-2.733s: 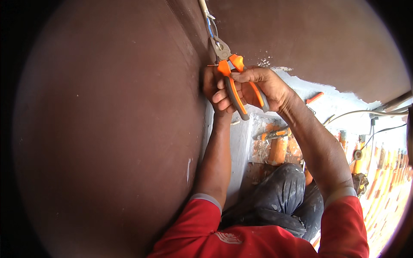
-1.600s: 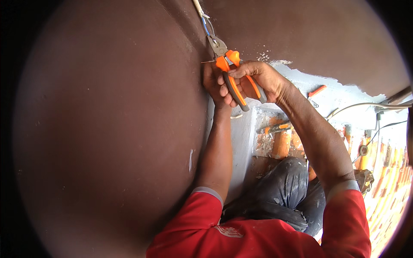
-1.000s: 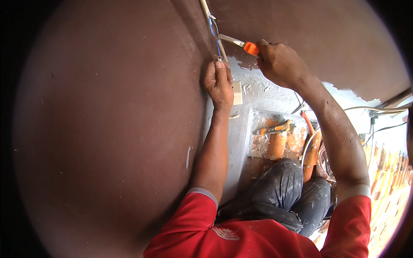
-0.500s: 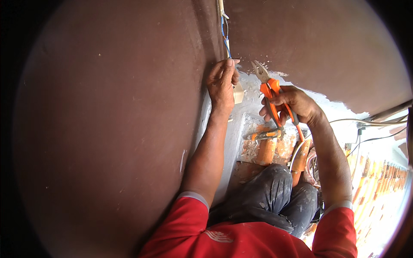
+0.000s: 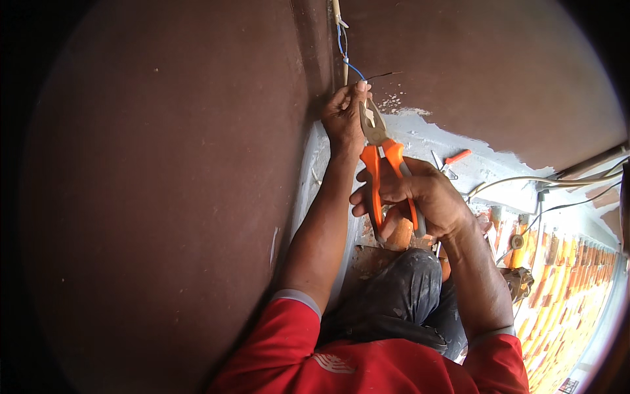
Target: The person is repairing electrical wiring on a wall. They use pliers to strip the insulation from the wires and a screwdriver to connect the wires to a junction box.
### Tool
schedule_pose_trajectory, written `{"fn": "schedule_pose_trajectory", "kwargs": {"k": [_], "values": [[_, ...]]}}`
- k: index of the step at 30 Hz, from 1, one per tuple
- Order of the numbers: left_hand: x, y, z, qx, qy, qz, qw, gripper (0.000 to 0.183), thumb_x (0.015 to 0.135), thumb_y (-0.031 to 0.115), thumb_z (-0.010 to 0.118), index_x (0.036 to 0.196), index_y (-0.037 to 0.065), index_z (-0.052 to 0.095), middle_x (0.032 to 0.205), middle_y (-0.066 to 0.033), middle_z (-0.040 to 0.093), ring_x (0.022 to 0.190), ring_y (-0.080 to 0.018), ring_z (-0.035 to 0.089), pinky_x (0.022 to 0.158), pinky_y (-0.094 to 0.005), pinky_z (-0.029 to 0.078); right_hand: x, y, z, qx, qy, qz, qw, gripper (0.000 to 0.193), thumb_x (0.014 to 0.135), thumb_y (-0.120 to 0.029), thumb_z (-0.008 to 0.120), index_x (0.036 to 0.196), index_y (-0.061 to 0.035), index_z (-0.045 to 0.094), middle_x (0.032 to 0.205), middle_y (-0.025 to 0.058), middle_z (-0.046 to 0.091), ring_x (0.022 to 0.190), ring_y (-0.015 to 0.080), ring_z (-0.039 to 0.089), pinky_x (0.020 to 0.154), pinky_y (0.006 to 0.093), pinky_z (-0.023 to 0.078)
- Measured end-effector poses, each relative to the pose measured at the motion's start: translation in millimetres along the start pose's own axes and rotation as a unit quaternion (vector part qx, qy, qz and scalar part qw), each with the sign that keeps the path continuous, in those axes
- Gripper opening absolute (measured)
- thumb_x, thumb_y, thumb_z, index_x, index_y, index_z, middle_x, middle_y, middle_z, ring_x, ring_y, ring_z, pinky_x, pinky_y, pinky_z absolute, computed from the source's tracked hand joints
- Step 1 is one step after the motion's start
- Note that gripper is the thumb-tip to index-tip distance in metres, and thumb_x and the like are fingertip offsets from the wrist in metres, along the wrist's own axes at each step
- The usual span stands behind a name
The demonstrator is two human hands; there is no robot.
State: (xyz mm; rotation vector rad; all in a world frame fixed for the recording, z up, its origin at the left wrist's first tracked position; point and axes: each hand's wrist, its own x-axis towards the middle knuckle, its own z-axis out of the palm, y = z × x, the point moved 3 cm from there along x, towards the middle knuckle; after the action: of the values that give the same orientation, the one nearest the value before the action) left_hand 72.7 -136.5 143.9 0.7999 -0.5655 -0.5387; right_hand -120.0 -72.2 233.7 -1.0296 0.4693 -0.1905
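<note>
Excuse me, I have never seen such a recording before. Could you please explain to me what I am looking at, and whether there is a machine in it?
There is no machine here, only a person's two bare hands. A wide camera on the person's head looks down, so the edges look round and bent.

The left hand pinches a blue wire near a brown wall; a thin dark wire sticks out beside the thumb. The right hand holds pliers with orange and grey handles, their tip close to the left thumb.

Behind, a tool with a red-orange handle lies on a whitish surface.
</note>
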Motion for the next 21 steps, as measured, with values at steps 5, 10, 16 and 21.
{"fn": "schedule_pose_trajectory", "kwargs": {"k": [5,10,16,21], "values": [[-7.8,-8.7,11.1,-0.154,-0.007,-0.058,0.986,0.028,0.11,0.029,0.066,0.109,0.002,0.073,0.092,-0.0014,0.07,0.081,-0.011,0.068,0.076,-0.0257,0.057,48.0,-28.5,-5.5,-0.04,0.006,-0.063,0.997,0.043,0.099,-0.003,0.06,0.138,0.0128,0.052,0.113,0.0292,0.075,0.102,0.0373,0.079,0.064,0.0439,0.071],[-15.1,-46.6,-18.6,-0.404,-0.269,-0.044,0.873,0.052,0.118,0.039,0.046,0.157,0.005,0.049,0.147,-0.0076,0.059,0.142,-0.0199,0.053,0.126,-0.0378,0.038,75.6,-36.1,-0.3,0.001,-0.005,-0.08,0.997,0.043,0.099,-0.001,0.061,0.138,0.0124,0.047,0.114,0.034,0.073,0.104,0.0434,0.078,0.067,0.0482,0.072],[-7.1,-70.7,-28.5,-0.755,-0.158,-0.354,0.528,0.05,0.117,0.043,0.046,0.151,0.007,0.054,0.137,-0.0048,0.063,0.13,-0.0149,0.06,0.115,-0.0334,0.048,83.7,-41.6,-21.0,0.011,-0.043,-0.07,0.997,0.041,0.099,-0.003,0.059,0.136,0.0133,0.049,0.116,0.0343,0.073,0.104,0.0441,0.078,0.066,0.0467,0.072],[7.2,-88.0,-41.8,-0.323,-0.144,-0.193,0.915,0.045,0.117,0.045,0.044,0.134,0.007,0.061,0.117,-0.0021,0.067,0.11,-0.0117,0.065,0.102,-0.0299,0.054,88.2,-46.7,-28.8,-0.023,-0.076,-0.046,0.996,0.044,0.099,-0.006,0.06,0.137,0.0134,0.05,0.116,0.0335,0.074,0.105,0.0426,0.079,0.064,0.0431,0.071]]}}
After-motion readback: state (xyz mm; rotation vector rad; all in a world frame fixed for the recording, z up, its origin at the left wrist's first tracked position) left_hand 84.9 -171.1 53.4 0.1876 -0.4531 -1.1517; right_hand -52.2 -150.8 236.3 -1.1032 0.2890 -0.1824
